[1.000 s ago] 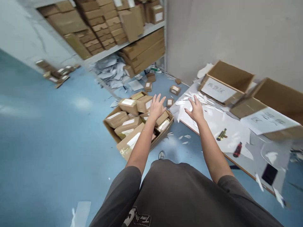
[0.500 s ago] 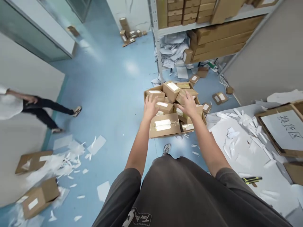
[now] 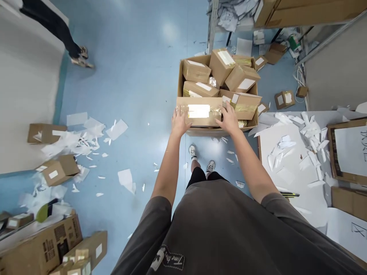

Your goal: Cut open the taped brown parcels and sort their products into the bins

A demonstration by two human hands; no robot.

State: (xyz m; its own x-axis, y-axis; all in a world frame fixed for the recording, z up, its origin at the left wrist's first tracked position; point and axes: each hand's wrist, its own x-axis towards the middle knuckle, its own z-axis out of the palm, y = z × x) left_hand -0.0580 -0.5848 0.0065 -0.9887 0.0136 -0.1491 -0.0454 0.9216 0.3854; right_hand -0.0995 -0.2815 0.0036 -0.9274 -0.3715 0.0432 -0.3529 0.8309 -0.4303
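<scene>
A large open carton [image 3: 180, 78] on the floor holds several small taped cardboard boxes with white labels. At its near side lies a long cardboard box [image 3: 183, 101] with a bright white label and clear tape. My left hand [image 3: 180, 122] grips the left end of this long box, its fingers bent over the edge. At the right end my right hand [image 3: 228, 119] grips it, thumb on the near face. Behind it, a tilted cardboard box [image 3: 243, 103] is next to my right fingers. The undersides of the long box and some fingertips are hidden.
To the right stands a table [image 3: 286, 160] strewn with paper strips, with labelled cartons [image 3: 332, 152] at its far edge. A shelf post [image 3: 212, 26] rises behind the carton. Paper scraps [image 3: 86, 133] and boxes litter the left floor. A person's leg [image 3: 54, 26] shows top left.
My view has turned left and down. My hands have come down from above the carton and closed on both ends of the long box. The person at left has moved further up in view.
</scene>
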